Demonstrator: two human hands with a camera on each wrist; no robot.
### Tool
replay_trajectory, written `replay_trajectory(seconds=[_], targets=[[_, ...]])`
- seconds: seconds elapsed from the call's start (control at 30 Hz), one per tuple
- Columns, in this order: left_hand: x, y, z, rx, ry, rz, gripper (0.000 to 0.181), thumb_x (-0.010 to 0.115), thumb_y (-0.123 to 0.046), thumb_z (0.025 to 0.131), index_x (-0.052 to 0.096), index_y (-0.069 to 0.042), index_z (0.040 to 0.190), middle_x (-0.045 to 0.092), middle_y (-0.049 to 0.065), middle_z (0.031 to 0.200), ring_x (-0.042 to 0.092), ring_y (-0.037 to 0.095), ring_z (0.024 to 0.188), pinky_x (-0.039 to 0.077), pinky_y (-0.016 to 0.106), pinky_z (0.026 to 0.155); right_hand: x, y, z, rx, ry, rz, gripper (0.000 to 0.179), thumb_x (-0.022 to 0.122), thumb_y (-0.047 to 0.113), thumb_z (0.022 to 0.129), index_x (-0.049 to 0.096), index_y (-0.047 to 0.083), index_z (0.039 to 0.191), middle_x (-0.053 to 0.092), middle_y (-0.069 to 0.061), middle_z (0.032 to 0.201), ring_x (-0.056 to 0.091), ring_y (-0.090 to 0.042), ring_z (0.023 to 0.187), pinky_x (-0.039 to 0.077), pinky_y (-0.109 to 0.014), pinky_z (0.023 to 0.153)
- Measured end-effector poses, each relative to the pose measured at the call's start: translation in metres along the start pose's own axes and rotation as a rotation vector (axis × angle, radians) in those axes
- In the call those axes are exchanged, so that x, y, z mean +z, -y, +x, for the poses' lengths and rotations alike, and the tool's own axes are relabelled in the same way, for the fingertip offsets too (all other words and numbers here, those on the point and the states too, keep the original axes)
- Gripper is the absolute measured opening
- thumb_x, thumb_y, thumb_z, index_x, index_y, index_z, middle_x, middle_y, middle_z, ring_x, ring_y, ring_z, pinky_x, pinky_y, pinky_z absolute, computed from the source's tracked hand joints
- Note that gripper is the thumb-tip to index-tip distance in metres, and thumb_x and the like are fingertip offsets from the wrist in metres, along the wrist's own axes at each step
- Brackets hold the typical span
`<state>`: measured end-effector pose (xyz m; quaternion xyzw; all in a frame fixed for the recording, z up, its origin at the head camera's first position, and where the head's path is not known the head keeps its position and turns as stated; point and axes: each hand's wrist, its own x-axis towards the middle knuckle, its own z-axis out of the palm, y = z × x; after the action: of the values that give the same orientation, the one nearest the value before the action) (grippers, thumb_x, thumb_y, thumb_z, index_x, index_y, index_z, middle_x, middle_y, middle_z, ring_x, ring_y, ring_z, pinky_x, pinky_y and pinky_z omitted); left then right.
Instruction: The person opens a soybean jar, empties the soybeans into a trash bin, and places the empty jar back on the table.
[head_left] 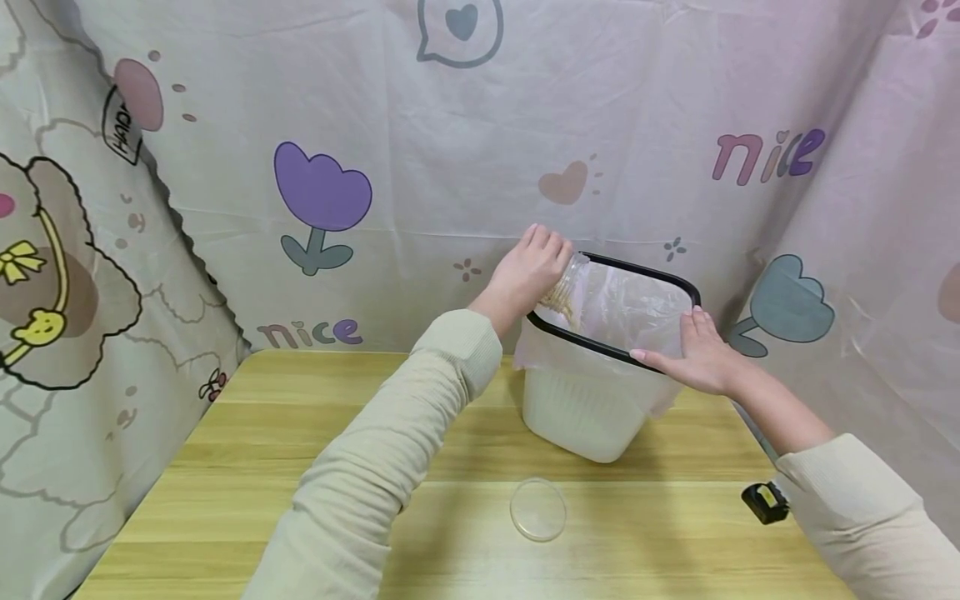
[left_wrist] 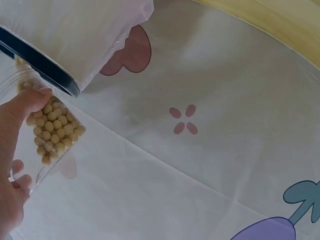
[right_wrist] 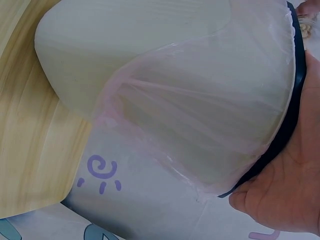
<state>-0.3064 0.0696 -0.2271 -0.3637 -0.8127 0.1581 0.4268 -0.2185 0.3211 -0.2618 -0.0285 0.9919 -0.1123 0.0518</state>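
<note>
My left hand (head_left: 531, 267) grips a clear jar (head_left: 576, 271) of round, pale yellow beans (left_wrist: 55, 127). The jar is tipped over the left side of a white bin (head_left: 588, 421), its mouth towards the inside, and beans slide out there. A thin pinkish plastic bag (head_left: 630, 304) lines the bin, folded outward under a black rim (head_left: 645, 268). On the rim's near right corner rests my right hand (head_left: 705, 354), thumb along the front edge and fingers stretched over the right side. In the right wrist view its palm lies against the rim.
A round clear lid (head_left: 538, 510) lies on the wooden table (head_left: 315, 475) in front of the bin. At the right, by my sleeve, sits a small black object (head_left: 765, 502) with a yellow mark. Printed curtains (head_left: 450, 167) hang behind the table and at both sides.
</note>
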Motion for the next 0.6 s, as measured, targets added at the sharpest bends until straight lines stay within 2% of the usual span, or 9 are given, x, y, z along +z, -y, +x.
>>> replay_trajectory(seconds=[0.13, 0.33, 0.6], targets=[[0.0034, -0.0006, -0.0003, 0.015, -0.068, 0.042, 0.027, 0.038, 0.003, 0.091, 0.056, -0.005, 0.109, 0.062, 0.008, 0.105, 0.056, 0.024, 0.102, 0.045, 0.033, 0.101, 0.0002, 0.0013, -0.0001, 0.005, -0.001, 0.001, 0.112, 0.04, 0.067, 0.085, -0.004, -0.023, 0.137, -0.012, -0.042, 0.143, -0.007, -0.056, 0.133, 0.006, -0.067, 0.109], [0.0017, -0.0007, 0.0011, 0.058, -0.059, 0.073, 0.028, 0.036, 0.003, 0.092, 0.054, -0.004, 0.111, 0.061, 0.009, 0.107, 0.056, 0.023, 0.105, 0.044, 0.032, 0.102, 0.0004, 0.0017, -0.0004, 0.008, -0.004, -0.001, 0.113, 0.04, 0.067, 0.085, -0.003, -0.023, 0.137, -0.011, -0.043, 0.143, -0.006, -0.056, 0.133, 0.007, -0.067, 0.109], [0.0017, -0.0031, 0.0027, 0.121, -0.092, 0.115, 0.031, 0.034, 0.003, 0.094, 0.056, -0.005, 0.114, 0.061, 0.007, 0.109, 0.056, 0.022, 0.103, 0.045, 0.031, 0.1, 0.0015, 0.0015, -0.0005, 0.005, -0.007, 0.006, 0.112, 0.04, 0.067, 0.085, -0.003, -0.023, 0.137, -0.01, -0.042, 0.144, -0.006, -0.056, 0.134, 0.008, -0.067, 0.108]])
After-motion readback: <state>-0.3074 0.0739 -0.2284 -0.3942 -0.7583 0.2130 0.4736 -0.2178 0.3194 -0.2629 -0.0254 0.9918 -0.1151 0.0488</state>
